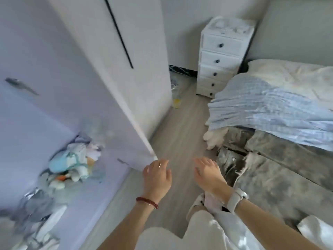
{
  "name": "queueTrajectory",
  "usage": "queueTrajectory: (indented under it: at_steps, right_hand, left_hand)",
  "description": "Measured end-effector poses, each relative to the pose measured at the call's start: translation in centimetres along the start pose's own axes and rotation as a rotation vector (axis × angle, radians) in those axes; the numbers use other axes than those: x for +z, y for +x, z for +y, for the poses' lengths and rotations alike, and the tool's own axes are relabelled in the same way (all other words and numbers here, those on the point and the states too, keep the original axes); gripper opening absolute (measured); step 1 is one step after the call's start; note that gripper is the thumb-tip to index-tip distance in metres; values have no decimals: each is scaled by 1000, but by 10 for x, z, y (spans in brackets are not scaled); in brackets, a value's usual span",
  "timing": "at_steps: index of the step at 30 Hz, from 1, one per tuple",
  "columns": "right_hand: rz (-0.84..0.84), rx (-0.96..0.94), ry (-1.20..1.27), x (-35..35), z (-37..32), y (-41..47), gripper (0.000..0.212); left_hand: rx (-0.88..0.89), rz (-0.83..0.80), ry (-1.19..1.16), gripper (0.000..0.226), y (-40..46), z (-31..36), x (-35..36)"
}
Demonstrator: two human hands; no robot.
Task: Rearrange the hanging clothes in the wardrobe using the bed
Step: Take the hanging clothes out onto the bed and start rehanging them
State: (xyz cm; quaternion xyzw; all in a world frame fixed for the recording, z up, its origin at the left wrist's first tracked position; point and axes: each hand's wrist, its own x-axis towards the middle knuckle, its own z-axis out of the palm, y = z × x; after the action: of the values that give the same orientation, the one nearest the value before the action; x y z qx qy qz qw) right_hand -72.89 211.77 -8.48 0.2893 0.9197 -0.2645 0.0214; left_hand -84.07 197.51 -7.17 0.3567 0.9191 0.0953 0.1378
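My left hand (157,175) hovers over the floor beside the lower corner of the open white wardrobe door (100,91), fingers apart and holding nothing. My right hand (209,173), a pale watch on its wrist, is also open and empty, next to the bed's edge. On the bed (281,186) lie grey jeans (239,152), a light blue pleated garment (266,109) and a white fluffy garment (215,138) hanging over the side. Inside the wardrobe (36,114) on the left sits a pile of small clothes (75,163). No hanging rail is in view.
A white drawer tower (219,58) stands against the far wall beside the bed. A clear bag with something yellow (175,98) lies on the wooden floor (182,134) by the wardrobe. My legs in pale trousers fill the bottom. A narrow aisle runs between wardrobe and bed.
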Motion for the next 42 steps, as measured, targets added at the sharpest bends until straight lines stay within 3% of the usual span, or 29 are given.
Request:
queueTrajectory:
  at_steps: [8,19,28,33,35,39,42]
  right_hand:
    - [-208,-712,-65,95,-218,-38,38]
    - [-451,-1257,-52,191,-456,-103,37]
    - [-680,-1410,131,239,-675,-145,26]
    - [-674,-1433,301,240,-814,-167,24]
    - [-680,-1379,344,240,-869,-180,27]
    - [-688,-1282,292,250,-934,-207,57]
    - [-655,-1309,259,263,-956,-212,49]
  left_hand:
    - [-695,273,-133,41,-200,-199,-41]
    - [-1268,655,-258,39,-375,-327,-102]
    - [-1365,982,-148,37,-447,-448,-199]
    - [-1366,1148,-38,41,-468,-508,-257]
    - [-1369,1163,-2,44,-473,-530,-277]
    - [-1386,1084,33,51,-482,-569,-306]
    - [-1375,994,44,57,-486,-597,-318]
